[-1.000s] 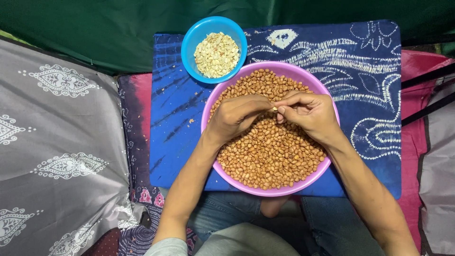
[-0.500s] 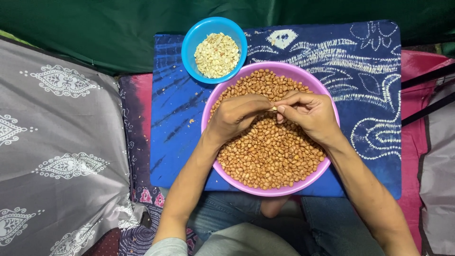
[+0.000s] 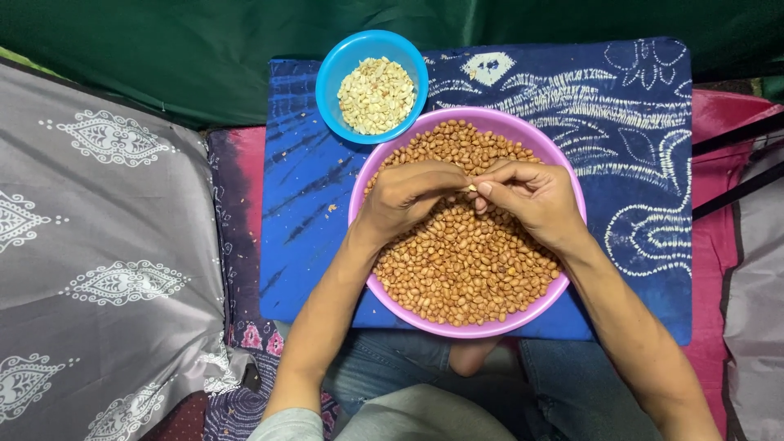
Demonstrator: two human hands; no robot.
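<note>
Peanut: one pale peanut (image 3: 471,188) pinched between the fingertips of both hands, above the middle of the pink bowl.
Left hand: left hand (image 3: 406,196) curled, fingers closed on the peanut from the left.
Right hand: right hand (image 3: 531,198) curled, thumb and forefinger closed on the same peanut from the right.
Pink bowl: pink bowl (image 3: 364,189) full of brown peanuts (image 3: 461,273), near centre, on the person's lap.
Blue bowl: blue bowl (image 3: 331,75) of pale skinned peanuts (image 3: 376,94), far left, touching the pink bowl's rim.
Cloth: blue patterned cloth (image 3: 621,122) under both bowls.
Left: grey patterned cushion (image 3: 98,245).
</note>
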